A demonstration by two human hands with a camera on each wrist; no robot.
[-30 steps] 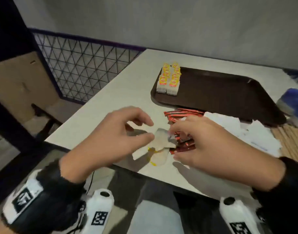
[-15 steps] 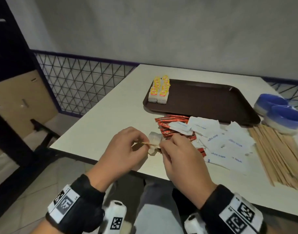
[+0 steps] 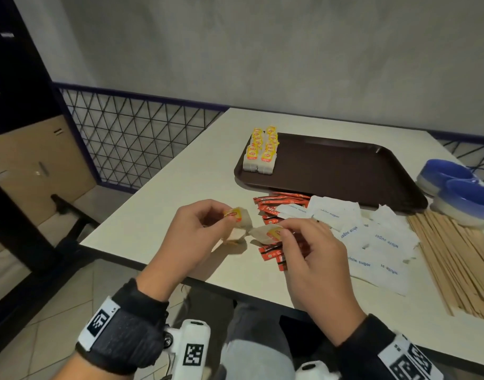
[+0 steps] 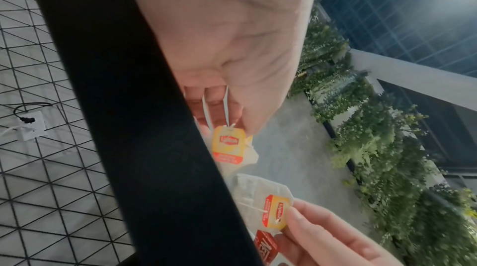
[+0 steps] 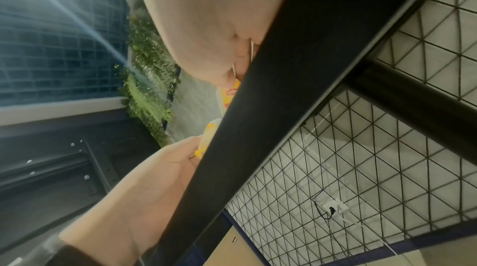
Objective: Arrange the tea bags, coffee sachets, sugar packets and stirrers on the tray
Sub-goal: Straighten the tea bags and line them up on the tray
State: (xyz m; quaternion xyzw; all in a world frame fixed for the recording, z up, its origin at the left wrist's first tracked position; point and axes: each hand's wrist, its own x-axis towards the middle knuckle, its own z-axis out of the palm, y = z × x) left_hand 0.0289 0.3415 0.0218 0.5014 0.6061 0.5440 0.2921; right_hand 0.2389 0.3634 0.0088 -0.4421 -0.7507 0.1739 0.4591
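Note:
My left hand pinches one tea bag by its yellow tag just above the table's near edge. Close beside it my right hand pinches a second tea bag by its tag. The brown tray lies beyond them, with two rows of tea bags at its left end. Red coffee sachets lie under my right hand. White sugar packets are spread to the right, then wooden stirrers.
Two stacked blue bowls stand at the right, by the tray's corner and the stirrers' far ends. A wire mesh fence runs along the left behind the table. The table edge is right below my hands.
The tangled tea bags were lifted off the table and pulled apart, one now in each hand. The head view rose and drew back.

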